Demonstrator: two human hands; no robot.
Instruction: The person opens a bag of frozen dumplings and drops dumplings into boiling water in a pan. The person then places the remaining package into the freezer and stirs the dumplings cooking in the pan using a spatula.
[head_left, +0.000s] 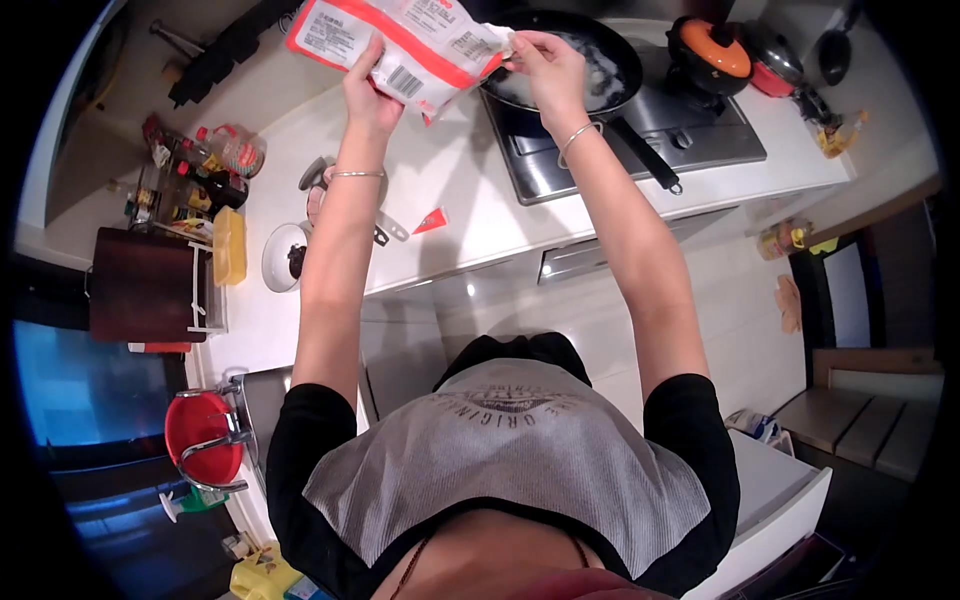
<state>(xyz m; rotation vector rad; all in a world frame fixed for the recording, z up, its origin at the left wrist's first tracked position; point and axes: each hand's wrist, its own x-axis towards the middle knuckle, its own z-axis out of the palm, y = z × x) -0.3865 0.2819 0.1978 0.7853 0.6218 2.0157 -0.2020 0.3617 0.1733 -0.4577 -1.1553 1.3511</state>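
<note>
A white and red printed plastic food bag (pixel 400 50) is held up over the counter, its corner end toward the frying pan. My left hand (pixel 372 92) is closed around the bag's lower side. At the bag's right end, the fingers of my right hand (pixel 550 75) pinch its corner. Just behind that hand, a black frying pan (pixel 625 75) sits on the stove with whitish, foamy-looking contents (pixel 600 85). The pan's handle (pixel 645 153) points toward me, beneath my right forearm. What the bag contains is hidden.
A small red triangular scrap (pixel 432 220) lies on the white counter (pixel 480 235). To the left are a white bowl (pixel 272 262) with something dark, a yellow container (pixel 230 246) and several bottles (pixel 212 185). An orange-lidded pot (pixel 712 50) stands on the stove (pixel 720 150).
</note>
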